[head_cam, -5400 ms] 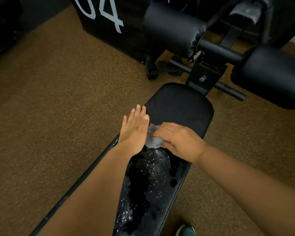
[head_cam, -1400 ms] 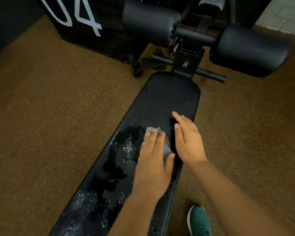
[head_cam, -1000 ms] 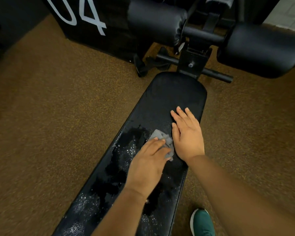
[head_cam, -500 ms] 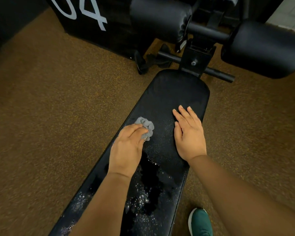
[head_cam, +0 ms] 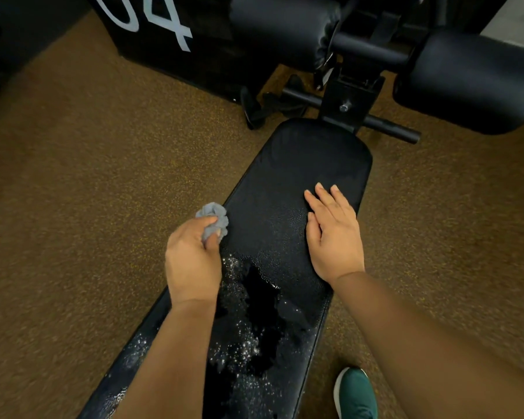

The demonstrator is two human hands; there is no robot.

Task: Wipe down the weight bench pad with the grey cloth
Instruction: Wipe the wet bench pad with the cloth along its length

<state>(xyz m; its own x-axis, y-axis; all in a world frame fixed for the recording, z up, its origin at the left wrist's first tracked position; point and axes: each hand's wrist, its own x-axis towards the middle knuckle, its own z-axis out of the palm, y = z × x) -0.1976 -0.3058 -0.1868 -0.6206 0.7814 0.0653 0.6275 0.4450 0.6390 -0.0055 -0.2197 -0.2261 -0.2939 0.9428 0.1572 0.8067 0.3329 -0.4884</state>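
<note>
The grey cloth point(head_cam: 214, 220) is being pinched, bunched up, between the curled thumb and fingers of the left hand point(head_cam: 192, 258) at the left edge of the black bench pad point(head_cam: 312, 164). The right hand point(head_cam: 335, 237) is being rested flat on the pad, fingers straight and close together. Wet speckled patches point(head_cam: 254, 325) are lying nearer the person.

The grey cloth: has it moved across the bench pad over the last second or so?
Yes. The grey cloth, gripped in the left hand, has gone from the middle of the bench pad to its left edge, away from the right hand.
</note>
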